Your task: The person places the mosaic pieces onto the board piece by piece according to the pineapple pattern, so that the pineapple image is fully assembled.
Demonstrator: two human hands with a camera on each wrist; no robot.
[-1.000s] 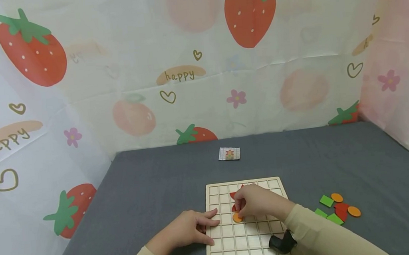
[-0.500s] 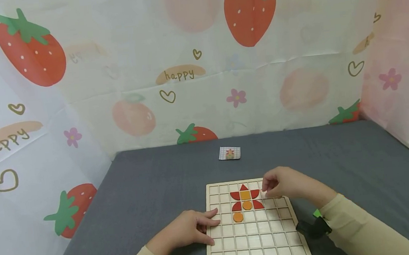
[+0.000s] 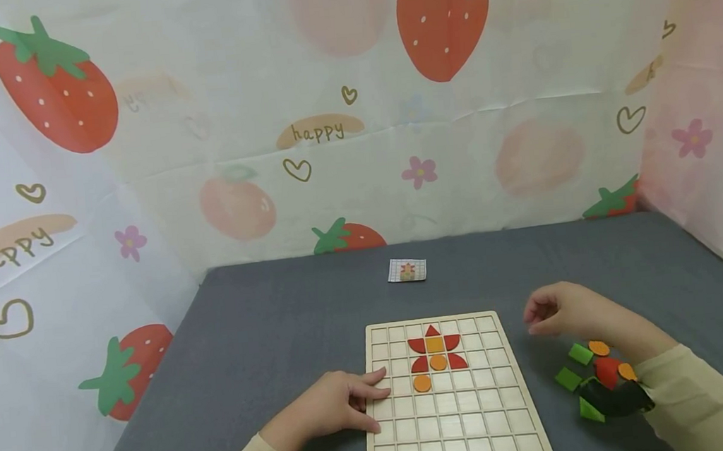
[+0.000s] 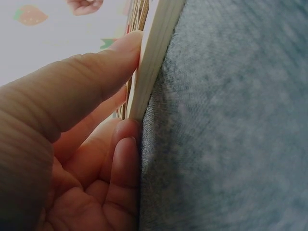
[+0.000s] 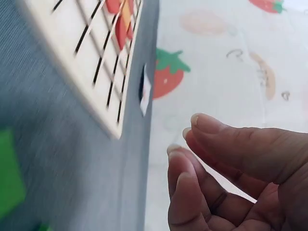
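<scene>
My left hand (image 3: pixel 332 406) grips the left edge of a wooden grid board (image 3: pixel 409 430); in the left wrist view the thumb and curled fingers meet the board's rim (image 4: pixel 153 62). On the board, a red triangle (image 3: pixel 431 331) tops an orange square (image 3: pixel 435 345), with red quarter-circle pieces beside it. Below the square sits an orange disc (image 3: pixel 438 362), and a second orange disc (image 3: pixel 421 383) lies one cell down and left. My right hand (image 3: pixel 575 313) hovers right of the board, fingers loosely bent, a gap between thumb and fingertips, holding nothing (image 5: pixel 240 168).
Loose green squares (image 3: pixel 568 379), orange discs (image 3: pixel 599 348) and red pieces (image 3: pixel 607 371) lie right of the board, partly hidden by the right wrist's black camera (image 3: pixel 617 398). Behind the board is a small pattern card (image 3: pixel 407 270). A printed curtain (image 3: pixel 232 122) borders the grey-covered table (image 3: pixel 279 317).
The right hand has left the lower-left orange disc on the board and moved right, past the board's edge, to above the loose pieces. The left hand has stayed put.
</scene>
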